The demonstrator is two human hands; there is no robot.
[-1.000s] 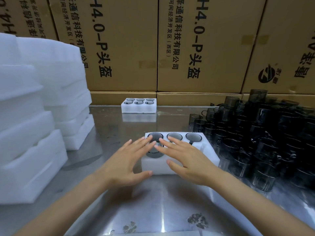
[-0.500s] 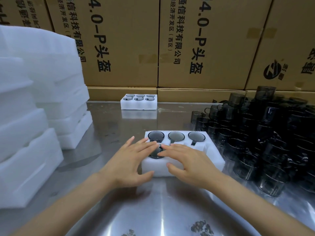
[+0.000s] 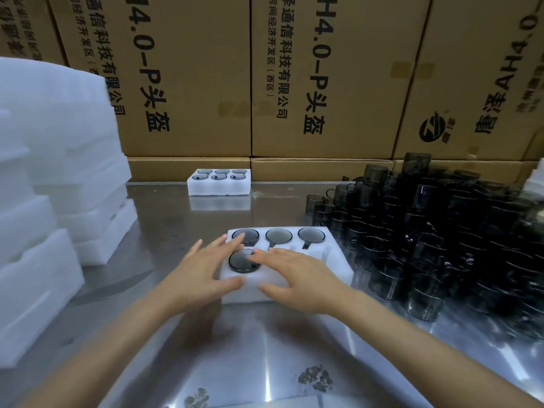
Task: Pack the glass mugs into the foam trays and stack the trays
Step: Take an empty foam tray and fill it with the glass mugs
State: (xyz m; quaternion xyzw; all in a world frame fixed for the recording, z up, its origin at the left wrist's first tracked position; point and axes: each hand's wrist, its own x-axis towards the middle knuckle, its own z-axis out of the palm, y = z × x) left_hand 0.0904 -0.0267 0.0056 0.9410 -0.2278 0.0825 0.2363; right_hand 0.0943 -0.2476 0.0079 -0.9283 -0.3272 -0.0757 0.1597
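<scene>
Far left: stacks of white foam trays on the steel table, piled high, edges blurred. Behind them, a wall of brown cartons with black print runs the whole width. Centre back, against the cartons: a filled tray with six mugs seated, two rows of three. Centre front: the working tray, holding four dark glass mugs, three across the far row and one in the near-left pocket; the remaining near pockets are hidden under the right hand. Left hand spread flat, fingers straight, fingertips over the tray's left end near the far-left mug, thumb against the tray's near wall; grasping nothing. Right hand likewise flat, fingers extended across the tray top with tips at the near-left mug's rim, thumb at the near wall; grasping nothing. Right: a dense heap of loose mugs, stacked several high, just beside the working tray.
</scene>
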